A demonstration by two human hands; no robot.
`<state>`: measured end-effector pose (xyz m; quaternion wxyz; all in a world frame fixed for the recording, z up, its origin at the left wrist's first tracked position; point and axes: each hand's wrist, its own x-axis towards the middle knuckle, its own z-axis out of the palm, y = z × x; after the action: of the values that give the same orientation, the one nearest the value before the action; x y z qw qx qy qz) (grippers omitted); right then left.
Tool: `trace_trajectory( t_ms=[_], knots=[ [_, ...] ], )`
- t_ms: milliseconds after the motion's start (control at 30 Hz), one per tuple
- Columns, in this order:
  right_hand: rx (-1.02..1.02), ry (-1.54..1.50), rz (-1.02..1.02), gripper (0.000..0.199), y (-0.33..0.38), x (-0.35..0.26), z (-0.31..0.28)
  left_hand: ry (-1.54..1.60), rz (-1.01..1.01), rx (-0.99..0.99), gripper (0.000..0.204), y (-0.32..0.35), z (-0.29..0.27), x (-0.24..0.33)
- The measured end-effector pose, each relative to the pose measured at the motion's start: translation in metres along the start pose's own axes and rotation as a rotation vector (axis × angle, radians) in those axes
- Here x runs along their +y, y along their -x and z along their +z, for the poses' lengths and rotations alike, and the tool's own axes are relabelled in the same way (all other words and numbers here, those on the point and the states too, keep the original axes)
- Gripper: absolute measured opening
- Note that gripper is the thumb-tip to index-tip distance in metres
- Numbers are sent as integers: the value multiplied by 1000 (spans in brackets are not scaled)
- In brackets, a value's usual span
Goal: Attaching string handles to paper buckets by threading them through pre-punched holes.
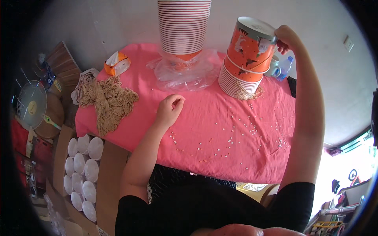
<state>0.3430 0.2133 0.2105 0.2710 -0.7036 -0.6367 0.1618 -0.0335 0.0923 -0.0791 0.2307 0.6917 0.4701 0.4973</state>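
Note:
My right hand (288, 38), arm stretched out, has its fingers closed at the upper edge of an orange paper bucket (252, 49). This bucket is upside down, with a grey band and a pale base, on top of an upturned nested stack of buckets (239, 83) with white rims. A thin tan cord runs across its side, and more tan cord ends (248, 93) hang at the stack's lower rims. My left hand (170, 111) is above the pink cloth with fingers curled in; the inside of its grip is hidden.
Small pale and orange beads (219, 149) lie scattered over the pink tablecloth (189, 129). A bundle of tan cords (108, 102), a tissue pack (117, 63) and a tall bucket stack (184, 29) stand around it. White cups fill a cardboard box (112, 173) at left. A bottle (286, 67) is behind the right stack.

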Motion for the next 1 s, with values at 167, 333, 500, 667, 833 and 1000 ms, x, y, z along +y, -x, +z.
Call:
trace_trajectory(
  t_ms=[167, 333, 500, 667, 833, 1000],
  knots=[
    [-159, 0, 121, 25, -4, 22, 14, 27, 33, 7, 11, 0, 0, 4],
    [-187, 11, 140, 24, -1, 29, 27, -36, 67, -25, 10, 2, -3, 9],
    [-169, -21, 128, 33, -2, 42, 33, -35, 92, -50, 10, 0, 0, 10],
    [-40, 140, 75, 33, 6, 32, 34, -54, 116, -48, 10, 3, -2, 12],
    [532, 781, -355, 28, 10, 25, 43, -53, 109, -62, 9, 3, -1, 14],
    [617, 550, -815, 25, 20, -53, 77, -45, 109, -69, 9, 3, 0, 15]
  ],
)
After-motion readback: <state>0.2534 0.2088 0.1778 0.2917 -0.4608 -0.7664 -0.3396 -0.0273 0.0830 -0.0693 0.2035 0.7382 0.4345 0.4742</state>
